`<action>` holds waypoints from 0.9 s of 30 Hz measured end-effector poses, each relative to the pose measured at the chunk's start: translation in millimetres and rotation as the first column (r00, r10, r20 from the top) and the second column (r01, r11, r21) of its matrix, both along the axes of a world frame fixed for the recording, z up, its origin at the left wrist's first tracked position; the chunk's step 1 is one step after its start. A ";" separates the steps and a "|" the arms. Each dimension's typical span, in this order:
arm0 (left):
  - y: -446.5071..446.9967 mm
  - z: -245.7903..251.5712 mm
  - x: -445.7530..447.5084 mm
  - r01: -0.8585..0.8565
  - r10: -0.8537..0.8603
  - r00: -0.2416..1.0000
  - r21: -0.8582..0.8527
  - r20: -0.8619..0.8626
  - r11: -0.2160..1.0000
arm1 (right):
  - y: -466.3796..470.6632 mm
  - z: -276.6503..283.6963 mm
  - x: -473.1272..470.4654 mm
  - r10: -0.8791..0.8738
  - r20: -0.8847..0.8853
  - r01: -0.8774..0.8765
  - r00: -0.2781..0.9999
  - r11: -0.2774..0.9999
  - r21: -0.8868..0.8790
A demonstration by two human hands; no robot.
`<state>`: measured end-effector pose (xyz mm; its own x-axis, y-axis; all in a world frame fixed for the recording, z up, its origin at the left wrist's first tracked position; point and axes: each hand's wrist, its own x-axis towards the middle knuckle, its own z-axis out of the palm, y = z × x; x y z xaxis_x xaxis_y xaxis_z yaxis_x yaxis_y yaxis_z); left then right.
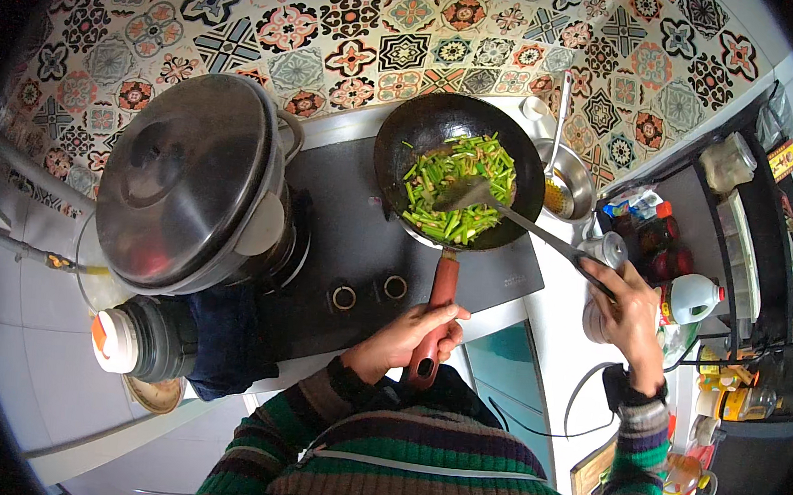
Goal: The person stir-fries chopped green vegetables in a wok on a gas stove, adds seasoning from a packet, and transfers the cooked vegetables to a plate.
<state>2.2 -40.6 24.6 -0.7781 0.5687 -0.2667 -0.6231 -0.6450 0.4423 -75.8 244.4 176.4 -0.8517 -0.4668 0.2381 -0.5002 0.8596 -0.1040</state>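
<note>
My left hand [407,338] is closed round the reddish-brown handle [443,285] of a dark wok [394,133] on the black gas hob [344,209]. In the wok lie cut green vegetable stalks [495,168] mixed with small brownish pieces. My right hand [623,312] grips the dark handle of a metal spatula [466,194], whose blade rests among the stalks. Two hob knobs [395,287] show to the left of the wok handle.
A large lidded pot [184,177] stands left, by a dark jug with a white lid [114,340]. A steel bowl [584,174] with a strainer ladle [561,121] sits right of the wok. Farther right are bottles [696,299], a lidded metal container [607,248] and a loose cable [568,404].
</note>
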 end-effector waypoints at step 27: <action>-0.7 3.1 -0.1 0.013 -0.012 1.000 -0.058 0.023 0.998 | -69.0 -58.0 40.7 -0.316 0.402 0.432 0.859 0.869 -0.241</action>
<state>2.1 -41.3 27.7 -0.7646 0.5614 -0.3166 -0.6410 -0.6109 0.4647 -35.1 175.4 118.4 -0.9987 -0.0462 -0.0197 -0.0302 0.8655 -0.5000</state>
